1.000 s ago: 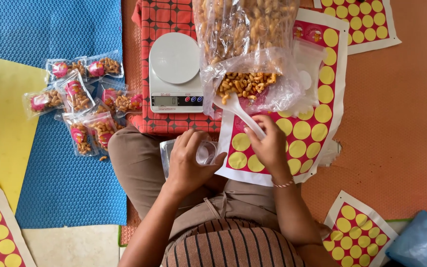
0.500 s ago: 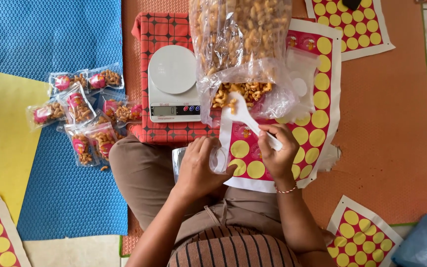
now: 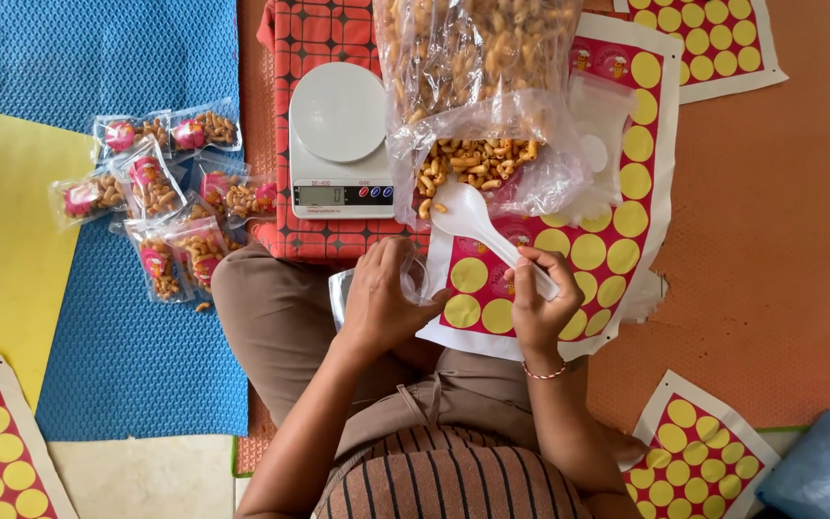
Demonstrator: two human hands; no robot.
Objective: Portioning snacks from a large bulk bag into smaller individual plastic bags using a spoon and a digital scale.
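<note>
Right hand (image 3: 537, 306) gripping one white plastic spoon (image 3: 492, 234), left hand (image 3: 379, 300) closed on one small clear pouch (image 3: 413, 281), one large bag of snacks (image 3: 477, 91), one white scale (image 3: 340, 144), roughly eight filled packets (image 3: 160, 197)

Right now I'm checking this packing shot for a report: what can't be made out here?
All in the head view:
- Small clear pouch: mostly covered by the left hand; whether it holds anything cannot be told.
- Scale display: too small to read.
- Big snack bag: its top is cut off by the upper edge.
- White spoon handle end: hidden inside the right hand.
- Blue bag: cut off at the lower right corner.
</note>
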